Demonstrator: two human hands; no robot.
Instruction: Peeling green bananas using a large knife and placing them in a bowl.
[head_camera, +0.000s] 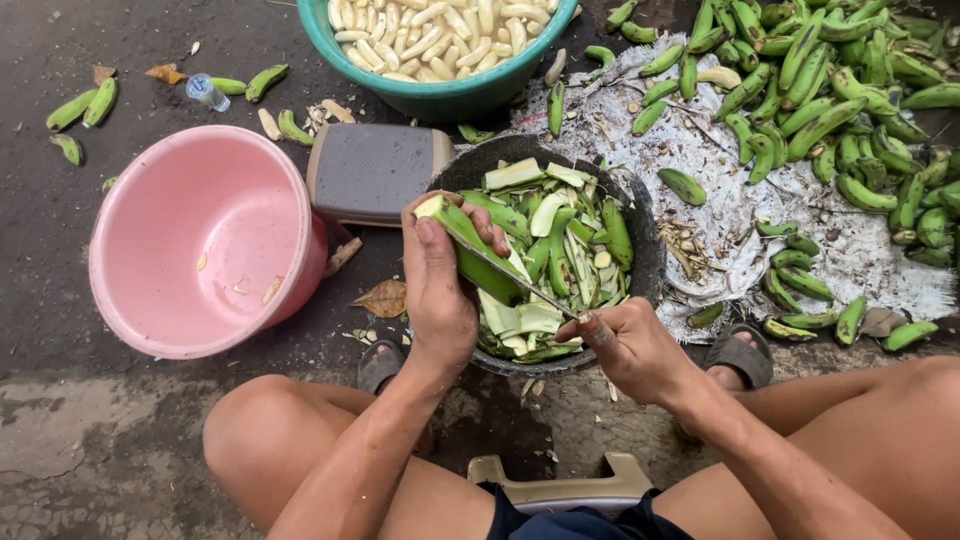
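loose bananas on the ground (85, 108): a few green ones scattered far out left of the left hand, on dark wet pavement, well apart from everything else.
pink tub (150, 300): just left of the left hand, pretty much bare inside except a few little scraps. My guess is it's parked there for an easy drop.
grey stool (372, 170): just above the left hand, squeezed between the pink tub and the black basin.
left hand (437, 290): fingers wrapped around a green banana (462, 232), thumb along the top, holding it tilted over the basin, so trimmings would likely fall in.
teal basin (440, 95): well above both hands, piled with pale peeled bananas.
black basin (640, 215): right under both hands, loaded with green peel strips (560, 250).
knife (520, 282): thin blade running from the right hand up to the banana, edge laid on the skin, looks angled for slicing peel.
right hand (630, 345): closed around the knife handle, forefinger out toward the blade.
green banana pile (840, 90): up and right of the right hand, on a white sack (720, 210), unpeeled.
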